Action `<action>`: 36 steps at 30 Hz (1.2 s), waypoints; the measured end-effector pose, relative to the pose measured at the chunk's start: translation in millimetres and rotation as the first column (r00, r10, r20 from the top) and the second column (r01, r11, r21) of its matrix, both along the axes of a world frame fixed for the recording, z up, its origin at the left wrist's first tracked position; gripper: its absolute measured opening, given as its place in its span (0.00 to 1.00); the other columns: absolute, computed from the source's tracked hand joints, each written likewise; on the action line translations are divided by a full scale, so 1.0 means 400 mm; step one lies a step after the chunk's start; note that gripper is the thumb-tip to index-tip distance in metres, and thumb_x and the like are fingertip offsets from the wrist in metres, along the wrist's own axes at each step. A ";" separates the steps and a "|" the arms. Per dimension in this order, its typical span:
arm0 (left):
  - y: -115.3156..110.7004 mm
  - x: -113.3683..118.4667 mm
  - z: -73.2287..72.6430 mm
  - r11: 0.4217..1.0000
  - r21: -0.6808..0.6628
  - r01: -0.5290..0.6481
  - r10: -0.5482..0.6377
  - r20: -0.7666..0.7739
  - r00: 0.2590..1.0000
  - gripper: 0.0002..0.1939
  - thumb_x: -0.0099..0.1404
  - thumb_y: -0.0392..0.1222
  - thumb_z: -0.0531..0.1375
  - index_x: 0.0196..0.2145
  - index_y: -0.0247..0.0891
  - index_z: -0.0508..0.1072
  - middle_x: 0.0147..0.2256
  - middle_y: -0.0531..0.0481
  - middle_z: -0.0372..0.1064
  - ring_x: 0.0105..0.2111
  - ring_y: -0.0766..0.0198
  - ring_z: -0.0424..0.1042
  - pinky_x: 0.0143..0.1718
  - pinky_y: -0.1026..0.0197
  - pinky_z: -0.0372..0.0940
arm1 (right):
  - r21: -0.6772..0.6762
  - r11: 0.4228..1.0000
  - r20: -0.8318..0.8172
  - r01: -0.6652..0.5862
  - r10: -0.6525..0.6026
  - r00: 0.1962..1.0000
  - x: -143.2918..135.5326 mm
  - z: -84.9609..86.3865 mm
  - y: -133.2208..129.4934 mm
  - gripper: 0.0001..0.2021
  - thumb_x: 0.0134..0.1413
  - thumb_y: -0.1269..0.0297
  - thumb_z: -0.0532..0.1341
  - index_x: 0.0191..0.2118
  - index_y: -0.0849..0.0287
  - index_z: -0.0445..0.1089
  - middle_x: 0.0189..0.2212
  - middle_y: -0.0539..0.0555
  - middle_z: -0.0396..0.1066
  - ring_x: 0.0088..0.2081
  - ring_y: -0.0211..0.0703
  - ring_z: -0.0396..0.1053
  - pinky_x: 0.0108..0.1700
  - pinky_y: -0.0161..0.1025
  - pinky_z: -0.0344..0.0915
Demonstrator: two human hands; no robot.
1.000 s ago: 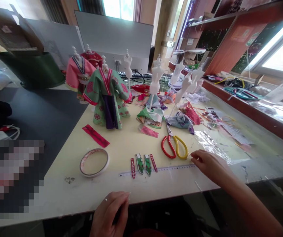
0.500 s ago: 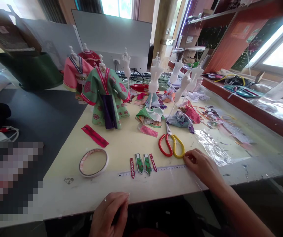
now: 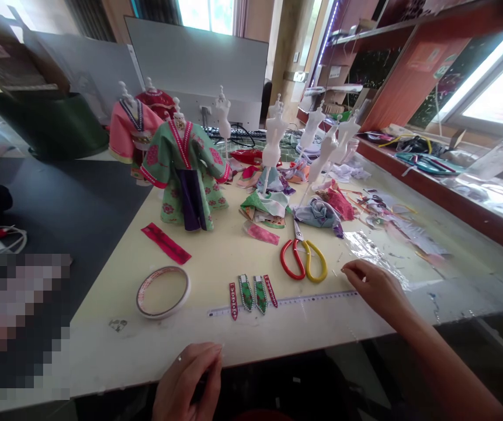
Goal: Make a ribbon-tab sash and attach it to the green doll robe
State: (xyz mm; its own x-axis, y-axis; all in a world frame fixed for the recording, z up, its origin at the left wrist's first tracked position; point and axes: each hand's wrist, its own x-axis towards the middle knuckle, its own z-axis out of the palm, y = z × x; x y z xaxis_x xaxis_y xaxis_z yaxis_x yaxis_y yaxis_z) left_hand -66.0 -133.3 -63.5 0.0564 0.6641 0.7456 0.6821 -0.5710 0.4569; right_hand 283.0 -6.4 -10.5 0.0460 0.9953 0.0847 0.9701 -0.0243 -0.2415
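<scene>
My left hand (image 3: 188, 380) rests at the table's front edge, thumb and fingers pressed together; anything between them is too small to make out. On the tabletop, my right hand (image 3: 376, 292) is closed in a pinch, right of the scissors (image 3: 316, 263) with one red and one yellow handle. What its fingertips hold, if anything, I cannot make out. Between the hands lies a clear ruler (image 3: 299, 300). Two green pointed fabric tabs (image 3: 260, 295) edged in beads lie across it, flanked by two narrow red beaded strips (image 3: 233, 301).
A tape roll (image 3: 141, 301) and a red fabric strip (image 3: 166, 242) lie left. Behind stand a green doll robe (image 3: 159, 158) on a form and several white mannequins (image 3: 273, 134) among fabric scraps (image 3: 319, 213). A clear plastic bag (image 3: 371, 251) lies beyond my right hand.
My right hand has moved right, away from the yellow scissor handle and along the ruler. My left hand stays at the table edge, still pinched.
</scene>
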 end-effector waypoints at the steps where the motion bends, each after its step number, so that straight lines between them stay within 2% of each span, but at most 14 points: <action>1: 0.001 0.000 0.000 1.000 0.002 -0.010 0.010 0.002 1.000 0.12 0.60 0.26 0.58 0.42 0.32 0.69 0.33 0.47 0.72 0.33 0.66 0.74 0.37 0.67 0.71 | 0.002 1.000 -0.004 0.006 -0.006 1.000 0.005 -0.003 0.003 0.12 0.53 0.58 0.51 0.31 0.54 0.71 0.31 0.52 0.74 0.32 0.45 0.69 0.33 0.40 0.61; 8: 0.008 0.004 0.004 1.000 0.011 -0.024 0.024 0.007 1.000 0.12 0.60 0.27 0.58 0.42 0.35 0.69 0.32 0.48 0.73 0.31 0.65 0.74 0.35 0.66 0.72 | -0.057 0.998 -0.029 0.006 -0.008 1.000 0.026 -0.012 0.032 0.13 0.53 0.58 0.52 0.30 0.54 0.72 0.31 0.51 0.76 0.34 0.47 0.71 0.33 0.40 0.63; 13: 0.001 0.006 0.001 0.999 -0.022 -0.036 0.037 0.062 0.997 0.14 0.59 0.26 0.58 0.43 0.35 0.69 0.34 0.49 0.73 0.32 0.66 0.74 0.35 0.66 0.71 | -0.039 0.999 0.000 0.009 -0.009 1.000 0.032 -0.018 0.040 0.15 0.53 0.62 0.50 0.37 0.55 0.74 0.35 0.53 0.76 0.38 0.51 0.72 0.37 0.44 0.64; 18: 0.002 0.001 -0.002 1.000 0.013 -0.006 0.006 0.041 0.999 0.13 0.58 0.25 0.58 0.42 0.32 0.69 0.34 0.47 0.72 0.33 0.67 0.73 0.37 0.67 0.70 | -0.002 1.000 0.028 0.025 -0.025 0.999 0.032 -0.016 0.036 0.16 0.53 0.61 0.50 0.41 0.56 0.72 0.36 0.54 0.76 0.39 0.53 0.72 0.38 0.46 0.64; 23: 0.005 0.003 0.001 1.000 -0.015 -0.010 0.010 0.033 0.999 0.13 0.59 0.26 0.58 0.43 0.32 0.69 0.34 0.47 0.72 0.32 0.66 0.73 0.36 0.67 0.70 | 0.037 0.999 0.048 -0.003 0.001 0.999 0.023 -0.011 0.026 0.13 0.54 0.60 0.51 0.37 0.55 0.72 0.38 0.54 0.76 0.39 0.51 0.71 0.37 0.43 0.64; 30: 0.002 0.003 -0.002 0.999 -0.018 -0.028 0.028 0.034 0.999 0.15 0.59 0.26 0.58 0.44 0.34 0.69 0.34 0.48 0.72 0.32 0.66 0.74 0.35 0.66 0.71 | 0.083 0.996 0.062 -0.033 0.028 0.998 0.016 -0.015 -0.011 0.12 0.54 0.58 0.51 0.34 0.54 0.70 0.35 0.53 0.75 0.32 0.47 0.71 0.31 0.40 0.61; 33: 0.003 0.005 -0.002 1.000 -0.005 -0.013 0.013 0.042 0.999 0.15 0.59 0.25 0.58 0.44 0.33 0.69 0.34 0.47 0.72 0.33 0.66 0.73 0.36 0.66 0.70 | 0.141 0.988 0.002 -0.058 0.058 0.998 -0.015 0.010 -0.020 0.11 0.55 0.58 0.51 0.35 0.54 0.69 0.34 0.52 0.74 0.29 0.42 0.70 0.31 0.38 0.62; 36: 0.003 0.007 -0.001 1.000 -0.010 -0.017 0.018 0.057 0.998 0.15 0.59 0.25 0.58 0.43 0.33 0.69 0.35 0.47 0.72 0.33 0.66 0.73 0.37 0.66 0.70 | 0.142 0.978 0.021 -0.155 0.153 0.988 -0.092 0.040 -0.010 0.12 0.58 0.59 0.49 0.37 0.55 0.68 0.36 0.54 0.73 0.30 0.42 0.70 0.32 0.37 0.61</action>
